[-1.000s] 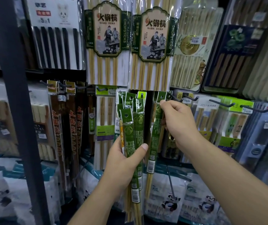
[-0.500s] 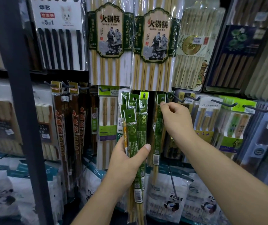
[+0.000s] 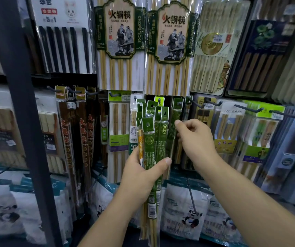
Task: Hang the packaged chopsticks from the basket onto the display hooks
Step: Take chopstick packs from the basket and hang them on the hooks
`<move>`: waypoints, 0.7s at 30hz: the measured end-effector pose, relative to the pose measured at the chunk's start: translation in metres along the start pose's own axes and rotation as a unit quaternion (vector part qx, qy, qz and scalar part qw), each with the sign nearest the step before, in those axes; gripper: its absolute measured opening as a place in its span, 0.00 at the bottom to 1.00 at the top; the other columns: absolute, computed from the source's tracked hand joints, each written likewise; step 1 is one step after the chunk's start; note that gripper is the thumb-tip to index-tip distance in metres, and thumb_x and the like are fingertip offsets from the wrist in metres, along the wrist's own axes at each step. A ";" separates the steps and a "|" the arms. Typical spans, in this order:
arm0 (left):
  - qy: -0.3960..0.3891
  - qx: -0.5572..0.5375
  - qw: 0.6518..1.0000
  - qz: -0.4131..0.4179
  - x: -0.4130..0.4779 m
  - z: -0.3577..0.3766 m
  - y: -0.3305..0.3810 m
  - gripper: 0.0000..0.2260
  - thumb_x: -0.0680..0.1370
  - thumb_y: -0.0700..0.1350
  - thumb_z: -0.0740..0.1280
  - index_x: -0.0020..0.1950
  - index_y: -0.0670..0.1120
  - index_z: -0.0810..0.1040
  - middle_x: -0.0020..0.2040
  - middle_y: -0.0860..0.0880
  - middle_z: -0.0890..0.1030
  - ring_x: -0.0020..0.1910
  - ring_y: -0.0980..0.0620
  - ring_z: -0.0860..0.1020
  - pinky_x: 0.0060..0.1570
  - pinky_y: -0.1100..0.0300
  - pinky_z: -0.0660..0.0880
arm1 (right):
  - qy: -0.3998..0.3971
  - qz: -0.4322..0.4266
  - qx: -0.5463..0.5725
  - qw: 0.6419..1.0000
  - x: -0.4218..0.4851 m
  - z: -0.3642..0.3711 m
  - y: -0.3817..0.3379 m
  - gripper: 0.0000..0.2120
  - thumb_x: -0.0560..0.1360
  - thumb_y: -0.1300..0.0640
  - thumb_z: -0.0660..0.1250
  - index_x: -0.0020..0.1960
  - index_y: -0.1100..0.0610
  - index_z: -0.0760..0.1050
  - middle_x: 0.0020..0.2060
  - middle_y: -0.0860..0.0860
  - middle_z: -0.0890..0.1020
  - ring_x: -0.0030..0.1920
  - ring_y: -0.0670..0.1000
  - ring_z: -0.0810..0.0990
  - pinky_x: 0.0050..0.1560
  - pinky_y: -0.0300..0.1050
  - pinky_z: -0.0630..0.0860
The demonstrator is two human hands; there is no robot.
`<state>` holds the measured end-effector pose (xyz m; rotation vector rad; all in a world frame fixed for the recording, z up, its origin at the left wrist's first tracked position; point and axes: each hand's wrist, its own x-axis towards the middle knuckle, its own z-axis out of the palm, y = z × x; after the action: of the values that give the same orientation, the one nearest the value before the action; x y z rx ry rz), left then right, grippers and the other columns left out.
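My left hand (image 3: pixel 139 177) grips a bundle of several green packaged chopsticks (image 3: pixel 151 145), held upright in front of the display. One more green chopstick pack (image 3: pixel 174 114) hangs from a display hook (image 3: pixel 178 103) just right of the bundle. My right hand (image 3: pixel 194 138) is beside this hung pack with its fingers loosely curled. The forefinger tip touches the pack's right edge, and the thumb sits apart below it. No basket is in view.
Large bamboo chopstick packs (image 3: pixel 119 41) hang above. Dark brown packs (image 3: pixel 75 132) hang at the left and pale packs on grey hooks (image 3: pixel 248 110) at the right. A black shelf post (image 3: pixel 23 122) stands at the left. Panda-printed bags (image 3: pixel 187 209) lie along the bottom.
My right hand has put the single green pack on the hook, let go of its top and dropped slightly lower. My left hand keeps the bundle almost still.
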<state>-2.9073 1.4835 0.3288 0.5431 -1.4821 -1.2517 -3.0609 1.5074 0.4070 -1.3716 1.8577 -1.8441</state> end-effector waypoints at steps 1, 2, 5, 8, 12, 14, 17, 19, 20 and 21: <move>0.000 -0.006 1.000 -0.001 0.000 0.001 0.000 0.20 0.69 0.55 0.80 0.58 0.58 0.80 0.52 0.60 0.87 0.50 0.61 0.85 0.45 0.71 0.79 | -0.041 -0.005 0.032 0.999 -0.007 -0.001 -0.002 0.13 0.81 0.48 0.66 0.41 0.53 0.80 0.33 0.47 0.81 0.35 0.44 0.79 0.36 0.38 0.73; 0.000 -0.011 1.000 -0.003 0.000 0.001 0.001 0.20 0.67 0.58 0.80 0.57 0.60 0.81 0.52 0.59 0.87 0.50 0.59 0.85 0.46 0.69 0.79 | -0.081 -0.015 0.057 0.995 -0.014 -0.002 -0.005 0.15 0.82 0.49 0.66 0.38 0.51 0.80 0.32 0.45 0.81 0.34 0.43 0.78 0.35 0.35 0.73; -0.002 -0.022 1.000 0.004 0.000 0.003 0.002 0.19 0.65 0.58 0.80 0.54 0.64 0.81 0.52 0.56 0.88 0.51 0.56 0.86 0.48 0.65 0.81 | -0.141 -0.059 0.073 0.986 -0.028 -0.004 -0.013 0.16 0.81 0.50 0.67 0.36 0.51 0.80 0.30 0.45 0.79 0.31 0.42 0.76 0.33 0.32 0.73; -0.007 -0.032 0.999 0.005 0.000 0.004 0.002 0.19 0.64 0.57 0.80 0.53 0.65 0.81 0.53 0.55 0.88 0.51 0.55 0.86 0.48 0.63 0.82 | -0.125 -0.080 0.046 0.988 -0.031 -0.006 -0.017 0.10 0.79 0.50 0.71 0.41 0.54 0.80 0.31 0.48 0.77 0.32 0.44 0.75 0.33 0.35 0.74; -0.002 -0.040 0.999 0.012 -0.001 0.004 0.003 0.21 0.65 0.59 0.81 0.55 0.64 0.81 0.55 0.56 0.87 0.54 0.56 0.86 0.50 0.64 0.81 | -0.098 -0.082 0.051 0.991 -0.027 -0.007 -0.018 0.07 0.77 0.53 0.73 0.42 0.53 0.79 0.28 0.41 0.75 0.31 0.40 0.73 0.33 0.32 0.72; 0.006 -0.041 0.999 0.018 -0.001 0.004 0.005 0.22 0.65 0.64 0.81 0.57 0.65 0.81 0.56 0.57 0.87 0.55 0.57 0.85 0.51 0.67 0.80 | -0.092 -0.070 0.085 0.990 -0.024 -0.006 -0.018 0.04 0.76 0.54 0.74 0.45 0.52 0.80 0.28 0.38 0.76 0.32 0.38 0.74 0.33 0.32 0.73; 0.019 -0.047 0.999 0.009 -0.002 0.002 0.005 0.17 0.69 0.62 0.79 0.55 0.65 0.81 0.53 0.58 0.87 0.51 0.59 0.85 0.47 0.67 0.80 | -0.066 -0.067 0.104 0.990 -0.015 -0.007 -0.019 0.02 0.78 0.55 0.73 0.50 0.49 0.81 0.30 0.37 0.77 0.34 0.37 0.75 0.37 0.33 0.75; 0.026 -0.045 0.999 -0.003 -0.002 0.001 0.005 0.11 0.70 0.58 0.77 0.50 0.63 0.82 0.47 0.54 0.88 0.43 0.56 0.85 0.40 0.64 0.80 | -0.048 -0.061 0.100 0.992 -0.009 -0.008 -0.020 0.04 0.80 0.53 0.70 0.47 0.48 0.82 0.29 0.37 0.77 0.34 0.38 0.74 0.40 0.39 0.76; 0.026 -0.045 0.999 -0.007 -0.002 0.001 0.005 0.09 0.71 0.56 0.77 0.48 0.61 0.82 0.44 0.53 0.87 0.40 0.53 0.84 0.38 0.62 0.80 | -0.038 -0.052 0.097 0.993 -0.006 -0.008 -0.022 0.06 0.81 0.52 0.69 0.45 0.47 0.82 0.29 0.37 0.76 0.33 0.39 0.74 0.41 0.42 0.75; 0.025 -0.047 0.999 -0.009 -0.002 0.001 0.004 0.07 0.72 0.55 0.77 0.47 0.60 0.82 0.42 0.52 0.86 0.38 0.52 0.83 0.37 0.61 0.79 | -0.028 -0.044 0.093 0.994 -0.003 -0.008 -0.022 0.09 0.81 0.51 0.67 0.43 0.47 0.82 0.28 0.38 0.75 0.32 0.39 0.73 0.41 0.43 0.75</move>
<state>-2.9060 1.4866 0.3319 0.5234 -1.3722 -1.3055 -3.0546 1.5194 0.4265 -1.4428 1.5775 -1.9431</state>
